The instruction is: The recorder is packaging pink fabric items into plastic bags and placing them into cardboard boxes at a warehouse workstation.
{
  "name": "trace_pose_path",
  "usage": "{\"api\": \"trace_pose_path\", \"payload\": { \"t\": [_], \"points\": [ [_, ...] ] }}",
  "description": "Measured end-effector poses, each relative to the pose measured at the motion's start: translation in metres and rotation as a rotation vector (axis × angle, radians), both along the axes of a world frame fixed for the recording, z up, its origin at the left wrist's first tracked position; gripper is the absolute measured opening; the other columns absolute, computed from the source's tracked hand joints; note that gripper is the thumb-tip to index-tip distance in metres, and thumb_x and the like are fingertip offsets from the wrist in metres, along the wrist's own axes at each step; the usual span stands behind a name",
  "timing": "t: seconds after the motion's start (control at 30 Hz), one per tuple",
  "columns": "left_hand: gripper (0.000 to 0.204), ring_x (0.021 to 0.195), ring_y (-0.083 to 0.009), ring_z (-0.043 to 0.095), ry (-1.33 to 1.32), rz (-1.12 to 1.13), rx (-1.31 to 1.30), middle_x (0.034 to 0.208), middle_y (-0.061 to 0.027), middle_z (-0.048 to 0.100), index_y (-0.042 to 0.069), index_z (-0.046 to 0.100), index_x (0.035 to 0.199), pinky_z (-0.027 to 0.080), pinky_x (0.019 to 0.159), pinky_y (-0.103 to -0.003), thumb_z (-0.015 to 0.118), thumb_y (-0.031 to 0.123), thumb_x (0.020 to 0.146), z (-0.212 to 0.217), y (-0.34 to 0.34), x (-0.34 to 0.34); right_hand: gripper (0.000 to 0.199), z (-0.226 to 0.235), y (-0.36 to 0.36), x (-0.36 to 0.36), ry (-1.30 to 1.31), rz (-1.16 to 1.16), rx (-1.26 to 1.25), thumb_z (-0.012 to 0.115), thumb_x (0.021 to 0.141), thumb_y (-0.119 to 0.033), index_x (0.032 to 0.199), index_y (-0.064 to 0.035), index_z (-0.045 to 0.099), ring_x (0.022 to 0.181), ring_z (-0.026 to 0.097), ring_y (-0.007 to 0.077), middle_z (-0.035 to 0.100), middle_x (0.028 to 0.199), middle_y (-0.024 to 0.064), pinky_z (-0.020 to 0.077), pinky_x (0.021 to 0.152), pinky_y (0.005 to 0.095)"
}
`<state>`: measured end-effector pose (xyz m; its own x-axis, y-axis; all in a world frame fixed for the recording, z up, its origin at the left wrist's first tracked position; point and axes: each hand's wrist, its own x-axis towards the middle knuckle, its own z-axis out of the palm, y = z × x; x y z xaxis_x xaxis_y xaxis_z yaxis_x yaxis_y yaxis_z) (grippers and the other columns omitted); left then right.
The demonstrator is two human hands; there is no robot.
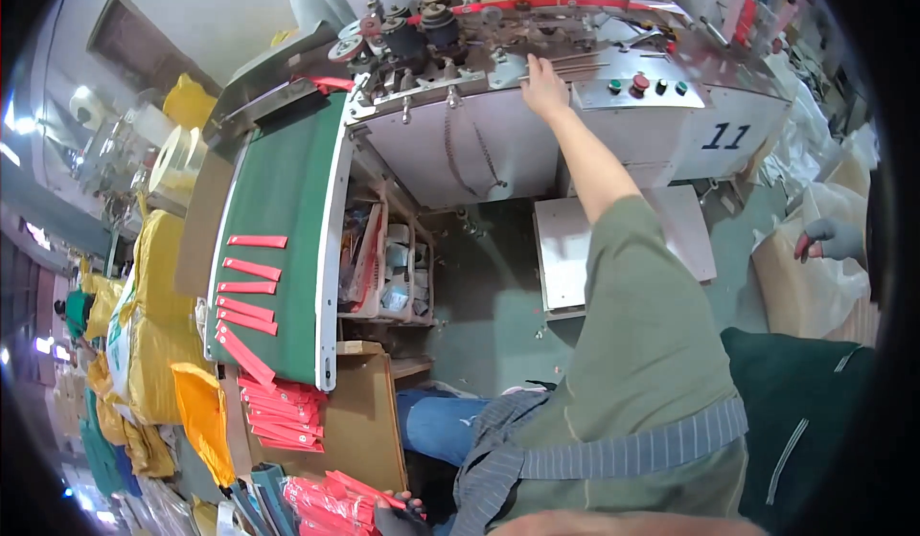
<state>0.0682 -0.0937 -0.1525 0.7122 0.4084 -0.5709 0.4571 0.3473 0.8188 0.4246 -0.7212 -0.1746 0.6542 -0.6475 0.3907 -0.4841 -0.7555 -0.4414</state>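
My bare right hand (544, 88) is stretched far forward, over the front edge of a metal machine (460, 91). Its fingers look extended and rest at the left end of several thin brown sticks (580, 63). Down at the lower edge, my left hand (402, 515), in a grey glove with bare fingertips, is closed around the end of a red packet (359, 486). More red packets (321, 507) lie in a heap beside it. A stack of narrow red packets (283, 411) sits below the belt's end. Single red packets (251, 270) lie spaced along the green conveyor belt (287, 172).
Coloured buttons (639, 86) sit on the machine's front panel. Under the belt stands a crate (422, 268) with assorted items; a white box (565, 249) is on the floor. At right, another person's gloved hand (836, 239) hangs over a plastic-lined sack (805, 287). Yellow sacks (158, 325) line the left.
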Motion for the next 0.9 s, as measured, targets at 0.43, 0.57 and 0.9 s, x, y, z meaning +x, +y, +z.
{"api": "trace_pose_path", "payload": {
  "t": [0.43,0.57,0.9],
  "points": [
    [0.045,0.065,-0.0163,0.057,-0.514,0.246,-0.005,0.076,-0.0015,0.059,0.013,0.052,0.093,0.046,0.055,-0.028,0.045,0.057,0.089,0.098,0.154,0.181,0.023,-0.063,0.272,-0.143,-0.032,1.013,0.828,0.055,0.091,-0.009,0.110,0.0018,0.060,0.072,0.062,0.0118,0.065,0.088,0.0082,0.0516,0.066,0.0241],
    [0.040,0.076,-0.0227,0.064,-0.190,0.318,0.545,0.084,-0.0085,0.065,0.009,0.058,0.092,0.048,0.066,-0.032,0.048,0.048,0.090,0.116,0.262,0.168,0.022,-0.022,0.358,-0.164,0.095,1.356,0.733,0.056,0.091,-0.009,0.111,0.0011,0.059,0.075,0.060,0.0096,0.065,0.091,0.0061,0.0488,0.067,0.0225],
    [0.029,0.087,-0.0282,0.059,0.006,-0.134,1.394,0.092,-0.0112,0.061,0.005,0.061,0.098,0.047,0.076,-0.037,0.066,0.026,0.080,-0.038,0.178,-0.069,0.030,-0.026,0.568,-0.234,0.211,1.925,0.418,0.060,0.081,-0.017,0.108,-0.0051,0.058,0.091,0.061,0.0301,0.061,0.099,0.0146,0.0498,0.075,0.0387]
  ]
}}
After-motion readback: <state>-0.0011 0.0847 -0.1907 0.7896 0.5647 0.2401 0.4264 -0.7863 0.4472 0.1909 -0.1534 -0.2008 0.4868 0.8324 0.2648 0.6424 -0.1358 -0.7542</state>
